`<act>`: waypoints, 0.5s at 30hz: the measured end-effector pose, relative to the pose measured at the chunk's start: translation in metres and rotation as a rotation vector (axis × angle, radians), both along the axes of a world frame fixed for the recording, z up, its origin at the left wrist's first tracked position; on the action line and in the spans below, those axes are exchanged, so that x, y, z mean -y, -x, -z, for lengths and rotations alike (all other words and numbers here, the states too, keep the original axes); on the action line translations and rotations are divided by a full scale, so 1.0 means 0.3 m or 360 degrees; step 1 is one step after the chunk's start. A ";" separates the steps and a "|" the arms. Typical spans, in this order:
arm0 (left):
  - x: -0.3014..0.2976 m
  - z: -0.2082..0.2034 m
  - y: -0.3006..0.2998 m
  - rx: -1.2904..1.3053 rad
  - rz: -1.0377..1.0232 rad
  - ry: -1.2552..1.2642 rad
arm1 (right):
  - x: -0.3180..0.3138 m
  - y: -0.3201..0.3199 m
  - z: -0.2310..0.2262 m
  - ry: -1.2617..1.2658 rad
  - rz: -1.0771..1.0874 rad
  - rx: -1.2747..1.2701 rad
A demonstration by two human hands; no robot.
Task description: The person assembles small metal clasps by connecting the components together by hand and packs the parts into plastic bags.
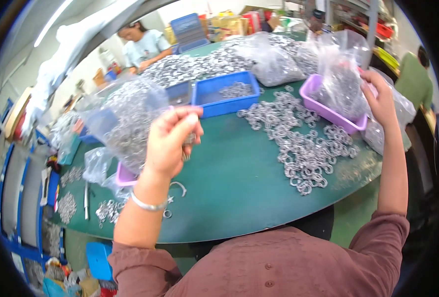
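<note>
My left hand [172,138] is raised over the green table [224,183], fingers curled around several small metal pieces [188,144] whose exact shape is blurred. A bracelet circles that wrist. Behind this hand a large clear bag [130,116] full of metal parts leans in a purple tray [125,179]. At the right, my right hand [380,96] has its fingers closed at the edge of a clear plastic bag [335,67]. That bag rests in another purple tray [330,116] with metal parts in it. Loose silvery metal rings [303,156] spread beside the tray.
A blue tray [229,106] with a few rings stands at the middle back. Beyond it lies a long heap of metal parts [199,67] and another filled bag [274,62]. A co-worker [145,44] sits across the table; another person [415,81] is far right. A slim tool [86,200] lies left.
</note>
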State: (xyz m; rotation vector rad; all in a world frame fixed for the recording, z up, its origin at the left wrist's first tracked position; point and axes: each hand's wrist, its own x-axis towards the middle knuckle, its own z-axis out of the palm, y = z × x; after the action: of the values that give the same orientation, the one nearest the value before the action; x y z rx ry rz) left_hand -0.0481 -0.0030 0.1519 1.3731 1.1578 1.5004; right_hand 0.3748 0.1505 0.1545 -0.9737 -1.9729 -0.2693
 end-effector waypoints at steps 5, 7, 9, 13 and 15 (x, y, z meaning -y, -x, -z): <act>-0.071 -0.300 0.156 -0.0760 -0.0499 -0.0912 | 0.110 0.195 0.034 0.0027 -0.0160 0.0184; -0.128 -0.386 0.326 -0.1145 -0.0652 -0.0998 | 0.084 0.297 0.036 -0.0003 -0.0240 0.0233; -0.146 -0.423 0.431 -0.1490 -0.0816 -0.0806 | 0.089 0.327 0.056 -0.0007 -0.0356 0.0257; -0.126 -0.415 0.561 -0.2171 -0.0734 0.0359 | 0.060 0.340 0.136 0.0079 -0.0464 0.0371; -0.122 -0.389 0.572 -0.2009 -0.0698 0.0315 | 0.052 0.339 0.181 0.0153 -0.0483 0.0470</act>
State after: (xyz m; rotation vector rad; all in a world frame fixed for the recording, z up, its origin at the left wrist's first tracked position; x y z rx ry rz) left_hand -0.2196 0.0336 0.2685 2.0474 2.3966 0.5853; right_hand 0.2729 0.1349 0.1004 -0.7090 -2.3898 -0.1543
